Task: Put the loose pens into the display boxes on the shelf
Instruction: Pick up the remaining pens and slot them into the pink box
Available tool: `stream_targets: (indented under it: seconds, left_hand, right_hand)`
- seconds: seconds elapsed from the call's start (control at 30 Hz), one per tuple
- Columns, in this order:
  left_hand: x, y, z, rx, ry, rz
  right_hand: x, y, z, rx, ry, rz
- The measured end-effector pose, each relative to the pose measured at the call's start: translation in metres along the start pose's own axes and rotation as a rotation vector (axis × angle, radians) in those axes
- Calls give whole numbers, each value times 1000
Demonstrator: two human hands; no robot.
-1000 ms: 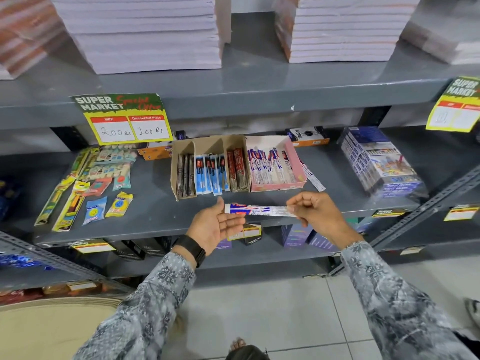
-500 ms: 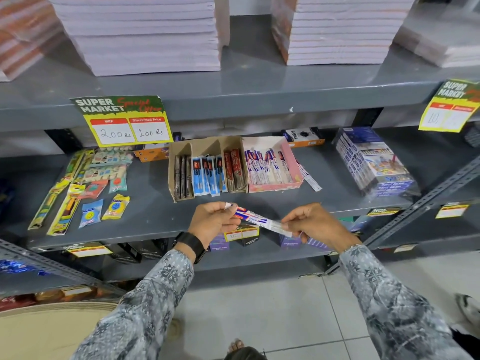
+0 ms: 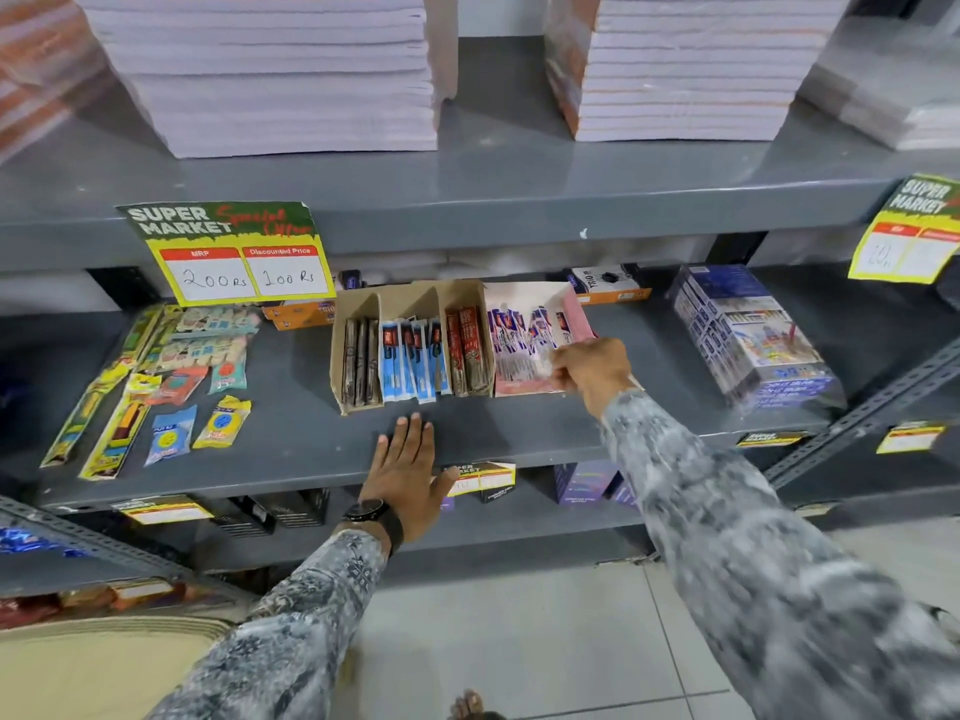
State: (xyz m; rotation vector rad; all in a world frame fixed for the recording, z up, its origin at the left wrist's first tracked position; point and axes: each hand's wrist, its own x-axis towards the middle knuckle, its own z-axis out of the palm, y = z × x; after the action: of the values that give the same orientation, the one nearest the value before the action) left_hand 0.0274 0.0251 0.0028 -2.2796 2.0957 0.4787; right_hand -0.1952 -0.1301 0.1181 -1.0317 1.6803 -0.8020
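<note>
Reaching into one pink display box (image 3: pixel 576 317), right hand (image 3: pixel 589 368) grip unclear; left hand (image 3: pixel 408 472) flat, fingers spread.

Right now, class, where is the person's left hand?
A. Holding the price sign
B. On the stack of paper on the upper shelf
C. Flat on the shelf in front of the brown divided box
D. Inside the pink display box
C: the left hand lies open, palm down, on the grey shelf, just in front of the brown divided box.
</note>
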Motion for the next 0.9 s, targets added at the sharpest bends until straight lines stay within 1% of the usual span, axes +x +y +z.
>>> stream_targets:
  seconds: [0.07, 0.1, 0.13, 0.17, 0.23, 0.3, 0.33, 0.4, 0.47, 0.53, 0.6, 0.7, 0.83, 0.9]
  left_hand:
    - [1, 0, -3, -19, -14, 2]
    - [1, -1, -4, -29, -19, 6]
    - [2, -1, -6, -39, -20, 10]
    - [1, -2, -5, -42, -25, 12]
    - [2, -3, -5, -41, -22, 12]
    - [2, -2, -3, -31, -17, 14]
    - [2, -2, -2, -19, -17, 10]
    - [2, -1, 0, 10, -14, -6]
    - [3, 1, 0, 33, -9, -14]
    - [3, 1, 1, 31, -4, -10]
    - [3, 0, 1, 11, 6, 2]
    - [2, 0, 0, 10, 4, 6]
    - [2, 0, -1, 9, 4, 12]
    - [2, -2, 0, -5, 5, 16]
  right_hand:
    - [9, -4, 8, 2, -65, 0]
    - [11, -5, 11, -32, -51, -10]
    - [9, -6, 10, -95, 27, -40]
    - [6, -2, 7, -163, 140, -90]
    - [-3, 9, -3, -215, 318, -187]
    - [-4, 27, -22, -246, 427, -187]
    - [1, 38, -29, -291, 453, -178]
    - [14, 56, -40, -451, 419, -169]
    - [22, 67, -48, -643, 318, -185]
    - [25, 73, -52, -778, 254, -203]
    - [29, 75, -54, -801, 269, -220]
    - [25, 71, -54, -781, 340, -207]
    - [20, 72, -53, -904, 330, -251]
    - [18, 75, -57, -848, 345, -241]
